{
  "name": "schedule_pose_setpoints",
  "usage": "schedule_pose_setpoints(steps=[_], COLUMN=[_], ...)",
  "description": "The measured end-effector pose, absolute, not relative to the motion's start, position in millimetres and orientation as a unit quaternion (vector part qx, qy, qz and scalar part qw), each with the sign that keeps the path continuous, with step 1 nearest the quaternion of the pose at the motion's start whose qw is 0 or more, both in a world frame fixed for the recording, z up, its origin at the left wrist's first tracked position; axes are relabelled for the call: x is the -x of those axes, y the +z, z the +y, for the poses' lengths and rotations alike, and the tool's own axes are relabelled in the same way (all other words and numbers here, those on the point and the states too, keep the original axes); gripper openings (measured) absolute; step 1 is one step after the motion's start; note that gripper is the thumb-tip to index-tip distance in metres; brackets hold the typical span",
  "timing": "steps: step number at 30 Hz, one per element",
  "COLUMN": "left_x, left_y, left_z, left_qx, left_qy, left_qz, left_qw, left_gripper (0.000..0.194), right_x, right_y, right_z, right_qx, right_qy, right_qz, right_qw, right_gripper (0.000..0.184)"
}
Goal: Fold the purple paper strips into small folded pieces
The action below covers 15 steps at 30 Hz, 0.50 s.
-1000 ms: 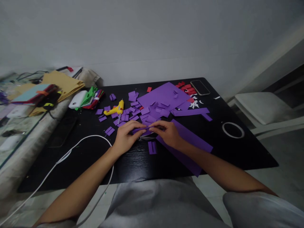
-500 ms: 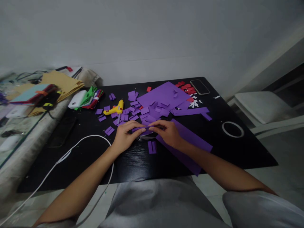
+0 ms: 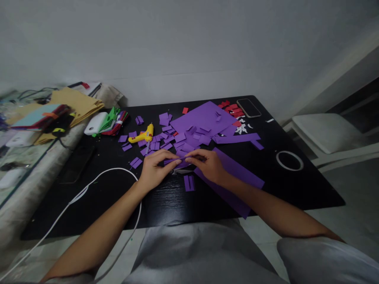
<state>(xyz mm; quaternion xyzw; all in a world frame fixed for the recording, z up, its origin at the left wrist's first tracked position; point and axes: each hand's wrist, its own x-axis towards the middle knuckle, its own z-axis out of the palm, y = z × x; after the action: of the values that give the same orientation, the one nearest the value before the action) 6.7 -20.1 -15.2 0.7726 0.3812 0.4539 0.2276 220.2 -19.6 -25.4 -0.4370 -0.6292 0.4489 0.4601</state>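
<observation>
Between both hands is a narrow strip of purple paper, pinched by thumbs and fingertips. My left hand closes on its left part; my right hand grips the right part, with the two thumbs nearly meeting. Under the fingers a dark, shiny object, perhaps scissors, is partly hidden. A small folded purple piece lies just in front of the hands. Behind them are many cut and folded purple pieces. A large purple sheet passes beneath my right forearm.
A yellow glue gun lies left of the pieces. Red scraps and a phone are at the back right, a tape ring at right. A white cable loops by my left arm. A white chair stands at right.
Almost nothing differs. Both hands keep their pinch on the purple strip, with only slight finger movement, and the view has shifted a little.
</observation>
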Motion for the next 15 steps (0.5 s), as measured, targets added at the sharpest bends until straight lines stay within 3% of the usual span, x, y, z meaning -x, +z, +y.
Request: schedule_pose_setpoints(steps=[15], left_x=[0.1], left_y=[-19.4], left_z=[-11.1], left_qx=[-0.766], left_qy=[0.439], left_qz=[0.407], left_qw=[0.235], left_gripper=[0.011], right_x=[-222.3], right_y=[-31.8], right_z=[-15.2], right_qx=[0.446], right_qy=[0.396], right_qz=[-0.645], right_qw=[0.479], right_gripper=[0.011])
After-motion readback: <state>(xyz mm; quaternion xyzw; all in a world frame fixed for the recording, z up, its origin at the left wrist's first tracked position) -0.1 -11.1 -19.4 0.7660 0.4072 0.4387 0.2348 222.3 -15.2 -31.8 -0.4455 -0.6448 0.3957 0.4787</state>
